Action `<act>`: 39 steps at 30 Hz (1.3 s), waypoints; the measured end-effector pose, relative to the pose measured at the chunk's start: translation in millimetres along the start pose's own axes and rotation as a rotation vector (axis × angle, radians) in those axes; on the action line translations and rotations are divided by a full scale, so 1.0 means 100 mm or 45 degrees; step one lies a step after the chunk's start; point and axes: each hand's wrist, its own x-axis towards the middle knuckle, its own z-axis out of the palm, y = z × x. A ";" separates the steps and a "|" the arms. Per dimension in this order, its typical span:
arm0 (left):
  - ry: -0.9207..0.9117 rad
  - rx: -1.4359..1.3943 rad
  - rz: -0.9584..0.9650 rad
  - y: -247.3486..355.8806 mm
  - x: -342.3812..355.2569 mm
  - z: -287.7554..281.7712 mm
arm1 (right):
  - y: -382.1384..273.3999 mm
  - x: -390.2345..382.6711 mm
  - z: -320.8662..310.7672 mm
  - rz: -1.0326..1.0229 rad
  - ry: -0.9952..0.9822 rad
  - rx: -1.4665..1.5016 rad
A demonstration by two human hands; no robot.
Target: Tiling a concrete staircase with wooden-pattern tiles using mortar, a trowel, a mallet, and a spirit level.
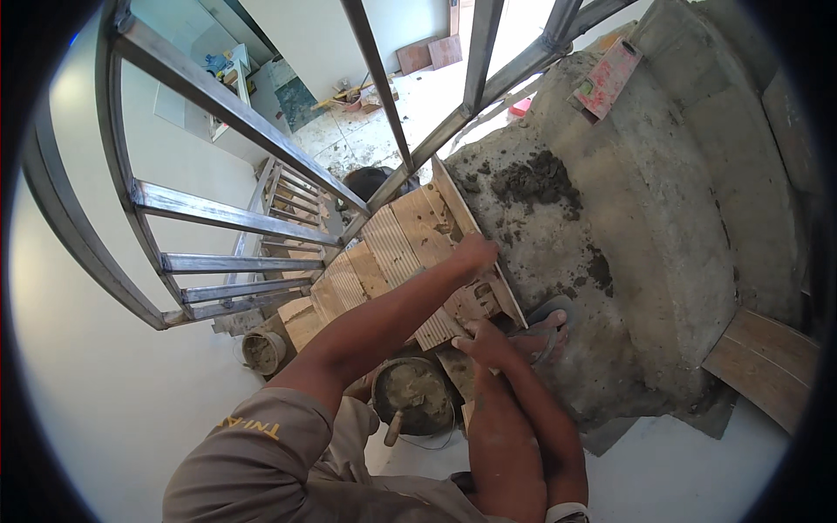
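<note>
A long, narrow tile strip [471, 222] stands on edge along a step, its face towards the wood-look stair tiles [405, 240]. My left hand [476, 254] is closed over its upper edge, about midway along. Close to the strip's near end is my right hand [488, 343], thumb and finger apart beside the tread's end; its other fingers are partly hidden. Wet mortar [536, 181] lies in clumps on the rough concrete step [645, 209] to the right. Below the tiles, a bucket of mortar [414, 392] has a wooden-handled tool [394, 427] at its rim.
A metal railing [235, 91] rises on the left and across the far side. A red-stained board [608, 78] lies on the upper concrete. My sandalled foot [551, 331] is beside the strip. A smaller bucket [263, 350] stands at left; loose tiles [767, 362] lie at right.
</note>
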 end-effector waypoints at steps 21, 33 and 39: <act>0.046 -0.358 0.078 -0.86 0.42 -0.12 | -0.01 -0.08 0.17 -0.173 0.252 0.108; 0.084 0.046 -0.154 -0.11 0.37 -0.04 | 0.13 -0.13 0.03 -0.027 0.174 -0.021; -0.099 0.408 0.079 -0.07 0.39 0.00 | -0.18 -0.59 -0.04 0.290 0.041 0.051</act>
